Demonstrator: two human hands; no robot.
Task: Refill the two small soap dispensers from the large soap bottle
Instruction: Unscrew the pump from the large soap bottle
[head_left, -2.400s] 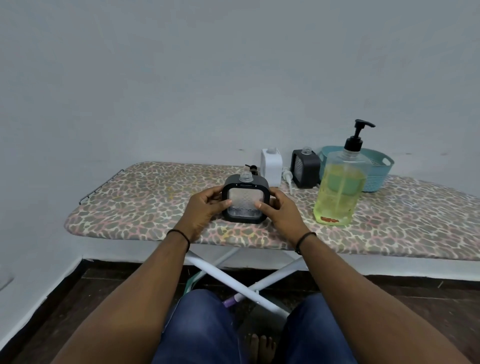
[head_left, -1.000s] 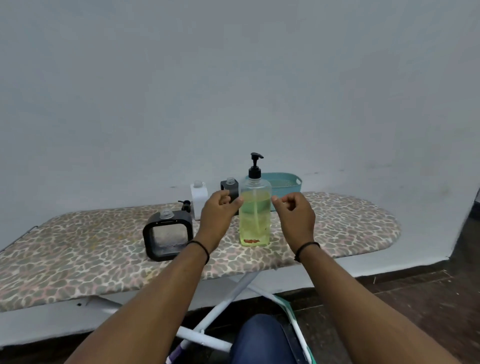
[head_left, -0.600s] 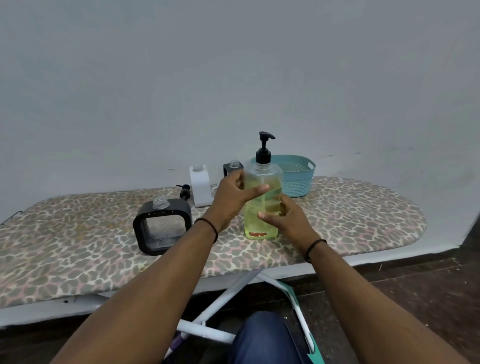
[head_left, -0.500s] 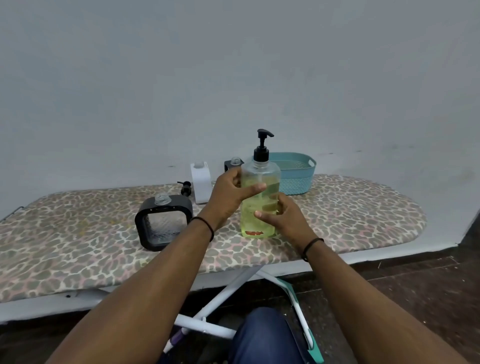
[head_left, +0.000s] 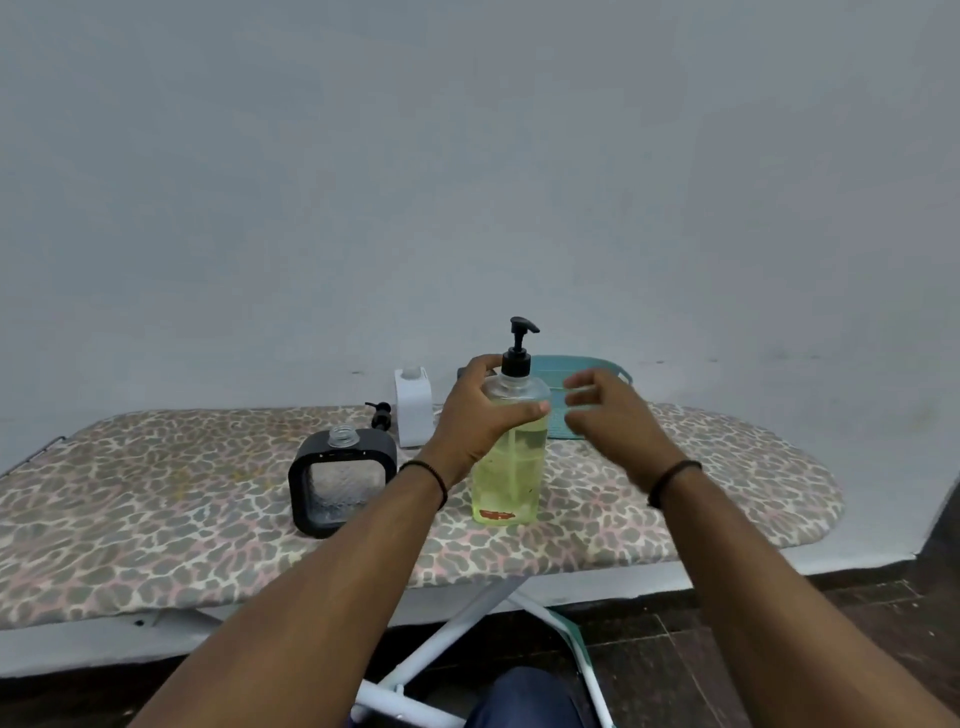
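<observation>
We see our left hand (head_left: 480, 415) curled around the shoulder of the large soap bottle (head_left: 511, 457), thumb across the front and fingers wrapped behind, just below the black pump head (head_left: 519, 345). That grip is closed firmly on the bottle, which stands upright on the ironing board (head_left: 156, 499) at the centre of the frame, well back from the near edge. Yellow-green soap fills it to about the level of our thumb.

Our right hand (head_left: 602, 421) hovers just right of the bottle's neck, fingers loosely spread and blurred; it has hold of nothing and does not touch the bottle.

Left of the bottle, a small black square soap dispenser (head_left: 340, 480) stands with its clear threaded neck uncapped, near our left wrist but apart from it. Behind it, a loose black pump (head_left: 382, 413) lies on the board. A small white dispenser (head_left: 414, 405) stands further back, near the far edge by the wall (head_left: 467, 156). A second dark dispenser is mostly hidden behind our left hand, so we cannot tell how it stands. A teal basket (head_left: 587, 371) sits behind the bottle and our right hand, at the far edge.

The board's cover lies open to the far left and to the right, toward its rounded end at the frame's right.
</observation>
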